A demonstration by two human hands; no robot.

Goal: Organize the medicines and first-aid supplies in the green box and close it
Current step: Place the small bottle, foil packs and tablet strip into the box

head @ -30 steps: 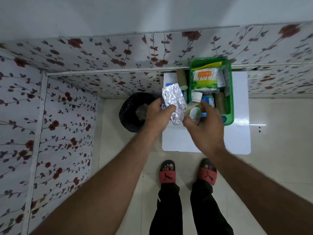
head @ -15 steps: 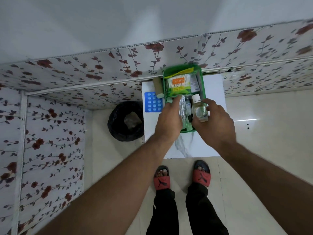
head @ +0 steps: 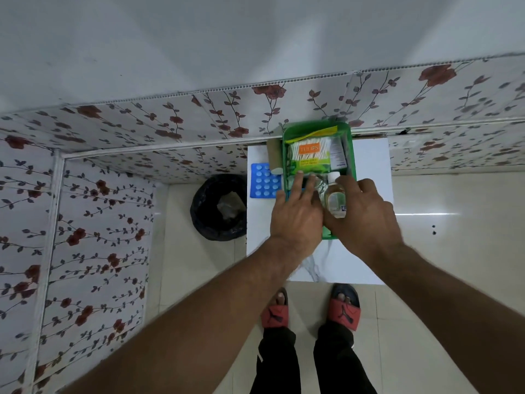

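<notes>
The green box (head: pixel 351 155) stands open on a white table (head: pixel 369 251), against the wall. Inside lie a green pack of cotton swabs (head: pixel 309 156) and a white carton (head: pixel 338 157) at the far end. My left hand (head: pixel 298 217) lies flat with fingers spread over the box's left half, pressing on the silver foil strip (head: pixel 321 190). My right hand (head: pixel 366 214) grips a small clear bottle (head: pixel 335 196) with a white cap, held in the box's right half.
A blue blister pack (head: pixel 262 182) and a brown cardboard roll (head: pixel 274 157) lie on the table left of the box. A black-lined bin (head: pixel 218 207) stands on the floor at the table's left. Flowered wall panels close the back and left.
The foil strip, held up in my left hand a second ago, now lies in the box under spread fingers. My right hand lowered the bottle into the box.
</notes>
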